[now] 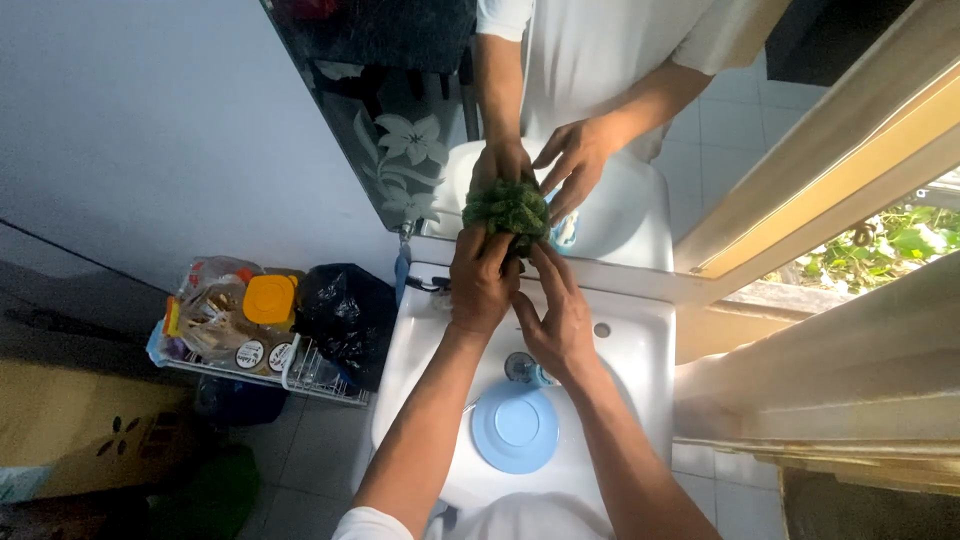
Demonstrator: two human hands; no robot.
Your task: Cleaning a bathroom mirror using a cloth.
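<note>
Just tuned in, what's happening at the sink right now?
A person stands at a white sink facing a mirror. The left hand presses a green scrubbing pad against the glass, and the right hand rests open beside it, fingers touching the pad. Both hands show reflected above. A blue round lid lies in the basin.
</note>
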